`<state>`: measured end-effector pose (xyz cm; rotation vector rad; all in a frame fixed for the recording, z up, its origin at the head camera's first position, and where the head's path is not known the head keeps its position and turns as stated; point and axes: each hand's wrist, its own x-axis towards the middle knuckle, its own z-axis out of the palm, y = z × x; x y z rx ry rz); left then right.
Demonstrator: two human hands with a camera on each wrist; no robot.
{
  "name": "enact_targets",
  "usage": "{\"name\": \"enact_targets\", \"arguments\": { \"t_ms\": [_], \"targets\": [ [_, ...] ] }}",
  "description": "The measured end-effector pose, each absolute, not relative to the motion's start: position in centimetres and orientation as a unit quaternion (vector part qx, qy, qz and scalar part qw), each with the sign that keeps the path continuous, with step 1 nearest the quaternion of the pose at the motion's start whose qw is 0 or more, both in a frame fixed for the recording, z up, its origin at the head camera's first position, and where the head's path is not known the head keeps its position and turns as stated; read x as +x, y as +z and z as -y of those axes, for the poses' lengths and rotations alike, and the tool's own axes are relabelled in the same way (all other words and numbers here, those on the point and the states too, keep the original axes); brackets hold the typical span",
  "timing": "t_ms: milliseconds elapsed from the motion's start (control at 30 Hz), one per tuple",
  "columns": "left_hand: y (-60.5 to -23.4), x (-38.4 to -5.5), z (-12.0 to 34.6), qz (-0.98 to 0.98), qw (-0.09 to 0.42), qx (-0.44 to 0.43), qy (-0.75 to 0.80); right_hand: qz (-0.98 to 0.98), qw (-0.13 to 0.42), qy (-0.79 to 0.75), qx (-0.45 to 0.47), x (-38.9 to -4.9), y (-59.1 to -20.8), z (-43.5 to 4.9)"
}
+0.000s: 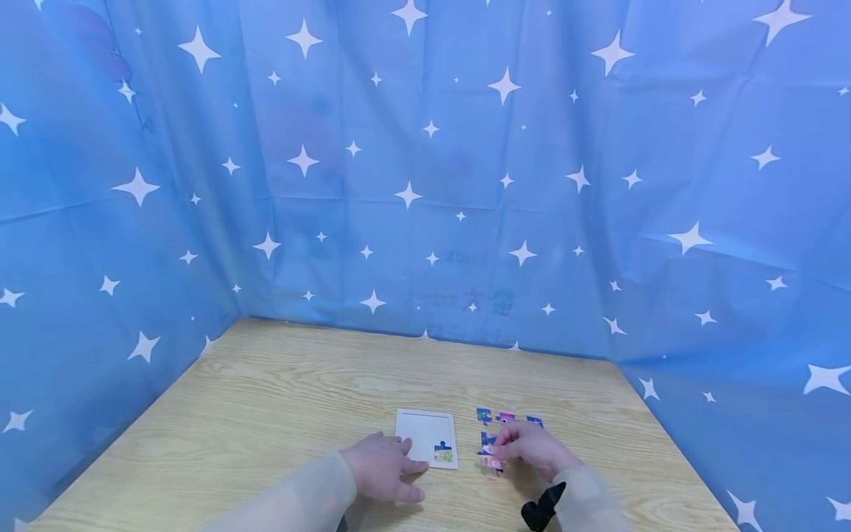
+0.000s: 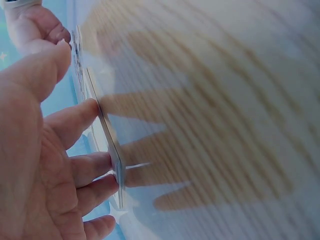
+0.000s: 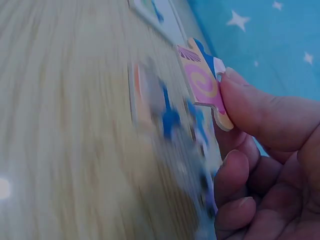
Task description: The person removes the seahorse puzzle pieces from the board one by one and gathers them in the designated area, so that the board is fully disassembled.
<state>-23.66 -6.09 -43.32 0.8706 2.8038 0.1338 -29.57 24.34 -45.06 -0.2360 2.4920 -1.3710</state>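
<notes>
A shallow white puzzle tray [image 1: 417,427] lies on the table, with one colourful jigsaw piece [image 1: 443,454] in its near right corner. My left hand [image 1: 380,467] is at the tray's left and near side, fingers spread and fairly straight, fingertips at its edge in the left wrist view. To the right of the tray, my right hand [image 1: 532,446] pinches a jigsaw piece [image 3: 200,80] between thumb and fingers. That piece shows a pink swirl, an orange edge and some blue, and is held up above other pieces in the right wrist view.
Loose jigsaw pieces lie right of the tray: a blue-green one [image 1: 484,416], a pink one [image 1: 507,417], a blue one [image 1: 535,421] and others under the right hand. The wooden table [image 1: 299,391] meets a blue star-patterned curtain [image 1: 399,236] at the back and sides.
</notes>
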Motion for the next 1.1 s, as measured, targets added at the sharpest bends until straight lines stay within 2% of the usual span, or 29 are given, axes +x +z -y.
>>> {"name": "enact_targets", "arguments": {
  "t_ms": [433,1100],
  "targets": [
    [-43.2,-23.6,6.0,-0.95,0.105,0.29,0.052,-0.896,0.133,-0.424,0.006,-28.4,-44.8,-28.4],
    [-43.3,-23.6,6.1,-0.949,0.101,0.293,0.052,-0.919,0.113,-0.378,-0.023,-27.8,-45.0,-27.9]
  ]
}}
